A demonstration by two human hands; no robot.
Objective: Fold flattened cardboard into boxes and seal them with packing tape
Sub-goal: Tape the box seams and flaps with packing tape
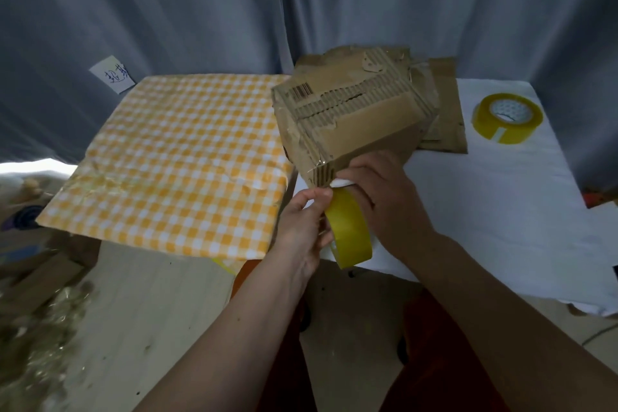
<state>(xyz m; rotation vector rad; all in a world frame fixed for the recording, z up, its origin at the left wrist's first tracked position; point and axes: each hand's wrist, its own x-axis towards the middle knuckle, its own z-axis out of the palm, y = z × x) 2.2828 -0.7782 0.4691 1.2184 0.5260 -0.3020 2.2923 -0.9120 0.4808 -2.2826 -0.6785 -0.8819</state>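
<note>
my left hand (306, 224) pinches tape end; my right hand (384, 197) grips tape roll (347, 227) against worn box (347, 117) corner.

Grey curtain (200, 3) behind orange checked cloth (174, 157), white cloth (501, 204), handwritten note (113, 74)

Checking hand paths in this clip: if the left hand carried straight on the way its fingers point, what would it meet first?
Probably the box: the left hand, holding the tape roll, points up toward its near corner, just ahead. Depth is unclear.
</note>
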